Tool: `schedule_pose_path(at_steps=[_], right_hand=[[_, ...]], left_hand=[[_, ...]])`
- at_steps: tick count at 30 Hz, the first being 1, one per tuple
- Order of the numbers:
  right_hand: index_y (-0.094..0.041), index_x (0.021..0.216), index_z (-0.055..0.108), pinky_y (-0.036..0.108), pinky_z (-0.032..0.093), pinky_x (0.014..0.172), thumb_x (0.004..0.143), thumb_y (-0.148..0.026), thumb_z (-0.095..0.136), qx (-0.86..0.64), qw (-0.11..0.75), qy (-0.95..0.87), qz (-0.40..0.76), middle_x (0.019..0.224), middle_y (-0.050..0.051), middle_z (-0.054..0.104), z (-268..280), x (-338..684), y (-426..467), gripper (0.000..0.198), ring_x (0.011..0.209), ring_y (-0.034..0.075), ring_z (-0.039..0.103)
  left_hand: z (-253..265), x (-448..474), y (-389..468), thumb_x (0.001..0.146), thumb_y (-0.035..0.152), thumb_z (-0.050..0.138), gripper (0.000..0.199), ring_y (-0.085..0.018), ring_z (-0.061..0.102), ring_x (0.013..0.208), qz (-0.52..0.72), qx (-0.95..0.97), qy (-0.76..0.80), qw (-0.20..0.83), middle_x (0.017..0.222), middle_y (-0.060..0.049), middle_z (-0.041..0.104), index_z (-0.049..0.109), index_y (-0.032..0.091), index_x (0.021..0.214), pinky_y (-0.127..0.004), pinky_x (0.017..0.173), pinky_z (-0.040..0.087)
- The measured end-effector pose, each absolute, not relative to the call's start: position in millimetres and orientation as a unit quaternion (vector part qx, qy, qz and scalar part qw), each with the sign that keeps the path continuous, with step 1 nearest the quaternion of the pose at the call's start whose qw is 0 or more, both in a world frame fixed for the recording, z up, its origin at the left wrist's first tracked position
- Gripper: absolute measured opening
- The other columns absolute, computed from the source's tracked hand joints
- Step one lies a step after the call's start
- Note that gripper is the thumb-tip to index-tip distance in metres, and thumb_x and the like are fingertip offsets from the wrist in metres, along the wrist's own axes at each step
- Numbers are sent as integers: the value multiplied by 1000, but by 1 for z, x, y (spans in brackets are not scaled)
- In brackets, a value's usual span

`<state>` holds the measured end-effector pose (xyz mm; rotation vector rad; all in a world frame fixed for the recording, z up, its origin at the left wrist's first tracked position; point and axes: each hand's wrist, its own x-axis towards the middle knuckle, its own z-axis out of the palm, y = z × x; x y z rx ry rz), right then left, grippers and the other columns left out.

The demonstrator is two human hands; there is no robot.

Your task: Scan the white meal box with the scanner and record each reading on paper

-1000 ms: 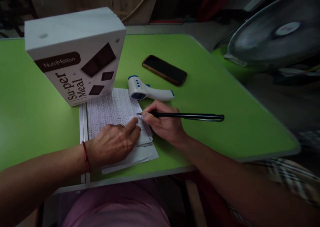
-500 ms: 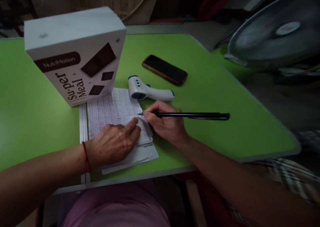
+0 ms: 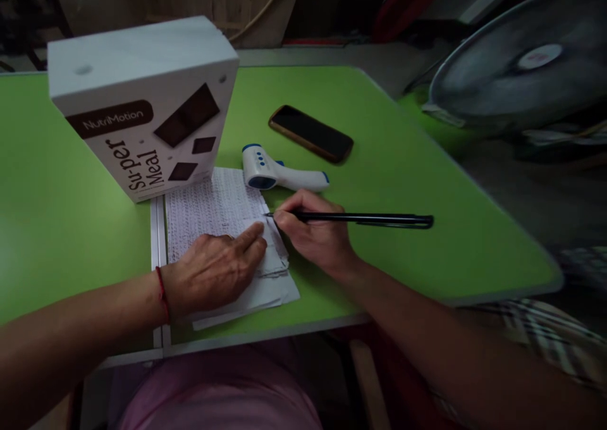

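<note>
My right hand (image 3: 315,231) grips a black pen (image 3: 370,219) in a writing hold, its tip touching or just above the right edge of the written sheet. The barrel points off to the right. My left hand (image 3: 222,269) rests on the paper, index finger stretched toward the pen tip and nothing held in it; a red cord circles the wrist. Dense handwriting covers the upper sheet (image 3: 203,199), and a smaller folded piece of paper (image 3: 274,258) lies under my left fingertips. More white sheets (image 3: 265,296) stick out below. Just beyond my right hand lies a white and blue infrared thermometer (image 3: 284,172).
A tall white box (image 3: 142,57) stands upright behind the sheets on the green table (image 3: 427,234). Farther back lies a phone (image 3: 310,133) with a brown case edge. A large fan (image 3: 512,63) stands beyond the table's right side. A metal seam (image 3: 159,240) crosses the tabletop.
Both hands keep nearly the same pose. The pen tip has shifted very slightly to the right along the paper, and the whole view has moved a little.
</note>
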<state>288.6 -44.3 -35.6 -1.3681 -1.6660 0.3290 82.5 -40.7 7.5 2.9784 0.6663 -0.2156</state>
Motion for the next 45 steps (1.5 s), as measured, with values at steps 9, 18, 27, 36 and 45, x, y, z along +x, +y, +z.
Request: schedule_pose_path(at_steps=[9,18,27,36,45], right_hand=[[-25,63,52,26,42,44,78,-23,57,-565,448,-680,135,52,-3,57,-35,287,-45,16,45,13,50],[-25,63,51,26,43,46,77,-21,57,-570,456,-671,129,52,-3,57,-36,288,-46,16,46,13,52],[-24,64,55,26,45,47,79,-23,57,-566,469,-662,145,55,-3,60,-38,287,-46,15,48,13,54],[-25,62,54,26,43,45,77,-23,57,-570,469,-658,146,53,-3,60,-36,284,-46,16,46,13,52],[-25,61,53,26,42,45,77,-24,58,-570,464,-664,137,52,-2,58,-37,285,-46,16,46,13,50]], left_hand=[[-2,83,-43,104,14,39,28,-19,70,65,-24,976,214,18,159,-16,47,58,10,124,-38,45,51],[0,82,-42,104,14,39,27,-18,68,62,-12,977,212,25,157,-14,50,59,10,121,-37,42,48],[2,84,-41,105,14,38,27,-19,70,66,-32,976,215,27,159,-14,48,59,10,121,-38,44,50],[0,82,-42,104,14,37,28,-17,68,63,-16,977,212,15,157,-16,49,60,11,119,-35,42,47],[-1,82,-42,104,13,37,29,-19,70,64,-7,977,211,19,157,-15,50,60,10,121,-37,43,49]])
